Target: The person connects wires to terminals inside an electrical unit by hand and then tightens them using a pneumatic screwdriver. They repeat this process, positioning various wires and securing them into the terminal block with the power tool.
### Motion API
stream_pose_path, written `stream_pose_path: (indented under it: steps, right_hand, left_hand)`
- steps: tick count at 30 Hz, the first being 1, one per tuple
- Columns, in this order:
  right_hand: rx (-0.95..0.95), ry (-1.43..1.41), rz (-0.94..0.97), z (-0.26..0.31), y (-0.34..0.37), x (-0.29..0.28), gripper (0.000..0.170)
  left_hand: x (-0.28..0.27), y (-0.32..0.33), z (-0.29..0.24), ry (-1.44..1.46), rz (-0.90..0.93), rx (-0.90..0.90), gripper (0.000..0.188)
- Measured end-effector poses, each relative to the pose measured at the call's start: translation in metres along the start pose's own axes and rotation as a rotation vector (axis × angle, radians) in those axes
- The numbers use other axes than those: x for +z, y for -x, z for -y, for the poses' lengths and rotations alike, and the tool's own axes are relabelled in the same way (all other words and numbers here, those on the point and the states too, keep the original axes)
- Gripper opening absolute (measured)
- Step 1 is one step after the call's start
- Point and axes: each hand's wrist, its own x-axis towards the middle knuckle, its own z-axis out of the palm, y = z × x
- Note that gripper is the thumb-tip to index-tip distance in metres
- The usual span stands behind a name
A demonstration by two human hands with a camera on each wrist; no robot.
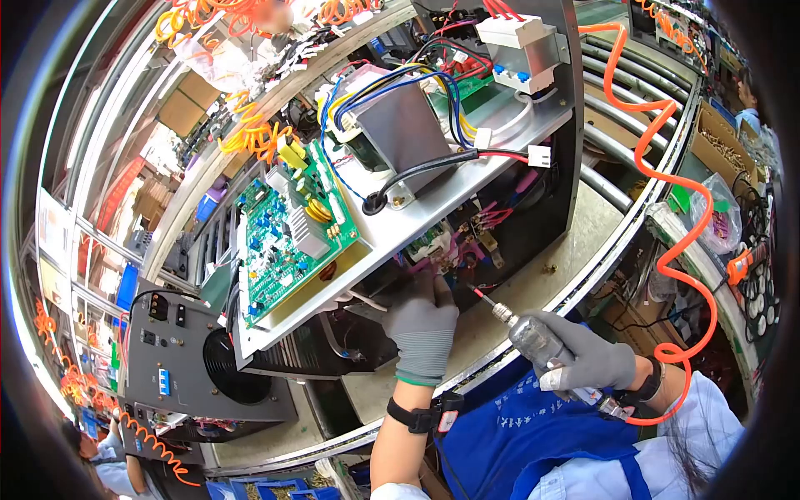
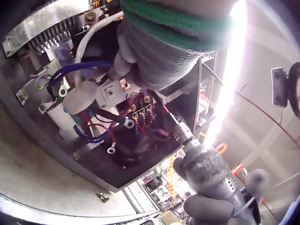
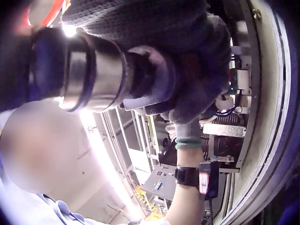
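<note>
My right hand [image 1: 587,357], in a grey glove, grips a pneumatic screwdriver [image 1: 537,340] with an orange coiled air hose. Its bit points into the open lower bay of a black-framed unit [image 1: 546,212]. My gloved left hand [image 1: 423,329] reaches into that bay under the metal shelf; its fingertips are hidden among wires. In the left wrist view the bit's tip is near a terminal block [image 2: 143,110] with brass screws and purple-sleeved wires. Loose ring terminals [image 2: 111,150] hang beside it. On the shelf sit a green circuit board [image 1: 292,242] and a transformer [image 1: 400,133].
A second black unit [image 1: 187,354] with a round fan opening stands at the left. Rollers [image 1: 607,185] lie behind at the right. A box of screws [image 1: 723,142] stands at the far right, and blue bins [image 1: 271,490] sit at the bottom. A small brass part [image 2: 102,197] lies on the bench.
</note>
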Motion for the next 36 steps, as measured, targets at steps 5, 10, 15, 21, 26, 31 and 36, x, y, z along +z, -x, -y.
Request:
stream_pose_path:
  steps: [5,10,15,21,26,31,36]
  right_hand:
    - [0.018,-0.091,0.007,0.002,-0.002,0.004,0.081]
    - [0.02,-0.621,0.077,-0.004,-0.003,0.019,0.076]
    - [-0.011,-0.64,-0.025,-0.005,-0.008,0.056,0.072]
    - [-0.114,-0.601,-0.165,-0.02,-0.022,0.085,0.077]
    - [-0.076,-0.573,-0.184,-0.015,-0.02,0.083,0.076]
    - [-0.095,-0.589,-0.151,-0.02,-0.022,0.078,0.075]
    - [-0.121,-0.587,-0.144,-0.025,-0.024,0.075,0.074]
  left_hand:
    - [0.005,0.0,0.004,-0.023,-0.014,0.051,0.015]
    - [0.007,-0.001,0.007,0.053,0.03,-0.003,0.018]
    - [0.004,0.003,0.004,-0.192,0.121,0.023,0.024]
    - [-0.01,0.002,0.012,-0.106,-0.227,0.349,0.025]
    - [-0.06,0.076,0.027,0.343,0.557,-0.011,0.023]
    - [-0.065,0.133,0.009,1.456,1.155,-0.534,0.028]
    - [-0.055,0.133,0.008,1.403,1.275,-0.546,0.021]
